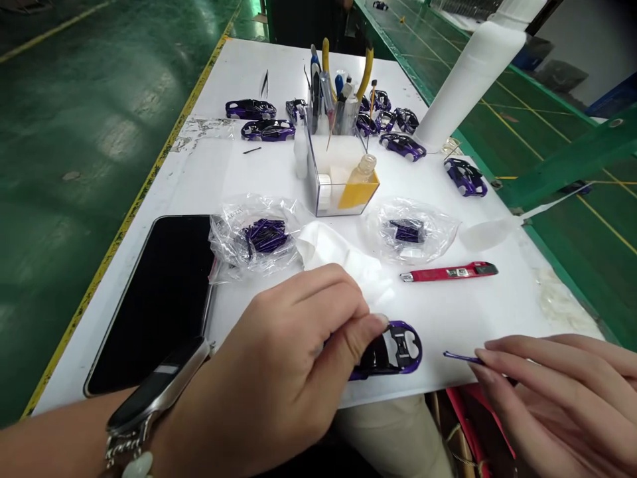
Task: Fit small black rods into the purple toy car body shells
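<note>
We judge this to be a part-handling step: our right hand (pixel 552 392) pinches a thin purple strip (pixel 460 357) between thumb and forefinger, its free end pointing toward the purple-rimmed car shell (pixel 402 346) yet apart from it, and any next move calls, we think, for a light, steady grip on so slim a piece. Our left hand (pixel 298 352) partly covers the shell, which lies by the near edge of the white table (pixel 472 312); its thumb and forefinger press together, but we cannot tell whether they pinch anything.
</note>
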A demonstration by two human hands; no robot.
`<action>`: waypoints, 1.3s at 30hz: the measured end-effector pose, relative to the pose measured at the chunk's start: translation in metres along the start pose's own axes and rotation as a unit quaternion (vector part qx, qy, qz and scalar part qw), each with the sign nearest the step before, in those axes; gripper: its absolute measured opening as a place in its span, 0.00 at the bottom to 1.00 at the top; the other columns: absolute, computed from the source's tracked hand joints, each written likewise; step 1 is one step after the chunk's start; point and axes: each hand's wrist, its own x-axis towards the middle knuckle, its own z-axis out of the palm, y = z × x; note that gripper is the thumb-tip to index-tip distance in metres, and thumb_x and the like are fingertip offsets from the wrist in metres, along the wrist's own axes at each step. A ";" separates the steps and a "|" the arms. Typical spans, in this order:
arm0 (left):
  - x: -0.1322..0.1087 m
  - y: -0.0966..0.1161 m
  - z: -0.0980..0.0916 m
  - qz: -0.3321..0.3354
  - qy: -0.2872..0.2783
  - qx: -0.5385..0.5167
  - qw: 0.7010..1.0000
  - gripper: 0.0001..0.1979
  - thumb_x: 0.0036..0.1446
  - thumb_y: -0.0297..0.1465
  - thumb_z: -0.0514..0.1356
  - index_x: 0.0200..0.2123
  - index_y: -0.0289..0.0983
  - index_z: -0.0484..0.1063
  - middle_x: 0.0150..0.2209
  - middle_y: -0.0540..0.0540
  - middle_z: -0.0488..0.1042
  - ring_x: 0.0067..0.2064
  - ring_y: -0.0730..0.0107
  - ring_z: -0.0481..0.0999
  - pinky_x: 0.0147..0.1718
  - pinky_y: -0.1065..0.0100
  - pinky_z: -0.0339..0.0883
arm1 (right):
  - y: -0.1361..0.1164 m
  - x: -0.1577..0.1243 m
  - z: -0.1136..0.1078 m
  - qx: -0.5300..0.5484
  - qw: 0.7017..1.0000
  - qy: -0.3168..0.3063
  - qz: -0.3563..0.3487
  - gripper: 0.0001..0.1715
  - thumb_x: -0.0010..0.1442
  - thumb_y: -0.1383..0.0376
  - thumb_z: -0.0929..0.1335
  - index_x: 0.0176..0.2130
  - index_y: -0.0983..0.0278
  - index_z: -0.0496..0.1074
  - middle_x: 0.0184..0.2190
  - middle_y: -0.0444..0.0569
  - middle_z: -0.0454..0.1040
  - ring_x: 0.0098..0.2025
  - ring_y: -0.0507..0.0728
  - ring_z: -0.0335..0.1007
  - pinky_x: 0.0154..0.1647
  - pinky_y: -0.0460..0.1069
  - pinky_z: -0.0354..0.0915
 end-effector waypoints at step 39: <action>-0.003 -0.018 0.010 -0.078 -0.114 0.067 0.988 0.11 0.55 0.37 0.67 0.37 0.46 0.67 0.34 0.55 0.70 0.27 0.74 0.68 0.20 0.72 0.59 | -0.052 -0.007 0.033 0.279 0.894 -0.007 0.350 0.03 0.58 0.68 0.73 0.34 0.60 0.76 0.25 0.44 0.68 0.24 0.52 0.67 0.18 0.46 0.62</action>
